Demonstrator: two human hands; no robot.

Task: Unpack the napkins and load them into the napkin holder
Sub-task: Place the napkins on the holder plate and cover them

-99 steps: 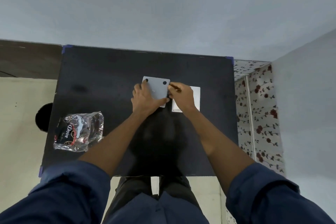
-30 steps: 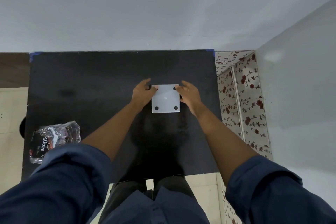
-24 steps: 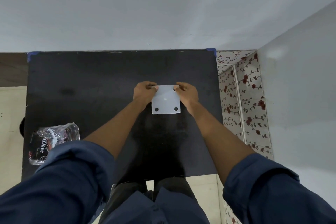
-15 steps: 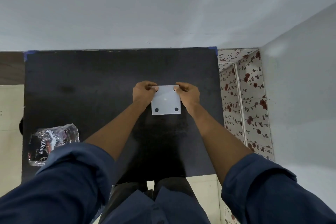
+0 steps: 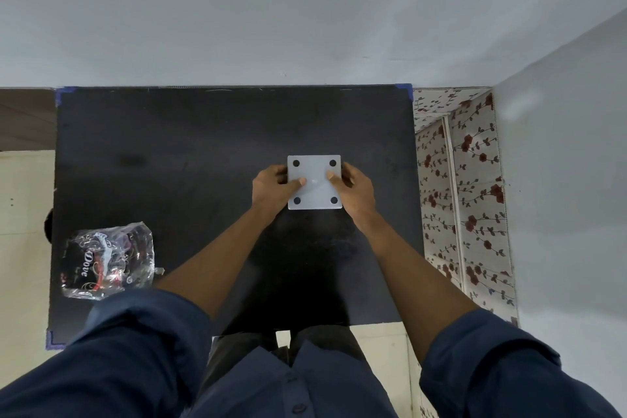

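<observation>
A white square napkin holder (image 5: 315, 192) with a black dot near each corner lies flat on the black table (image 5: 169, 163), right of centre. My left hand (image 5: 271, 188) grips its left edge and my right hand (image 5: 356, 188) grips its right edge. Both thumbs press on its top face. No napkins show; anything under the holder is hidden. The clear plastic napkin wrapper (image 5: 107, 260) with dark print lies crumpled near the table's front left.
A grey wall runs along the table's far edge and another stands to the right. A floral-patterned surface (image 5: 468, 214) fills the gap beside the table's right edge. Blue tape marks the table corners (image 5: 407, 92).
Earlier the holder was tilted beside a white napkin stack; now it lies flat with the stack out of sight. In the last half second my fingers slid off its far corners, and all the dots show.
</observation>
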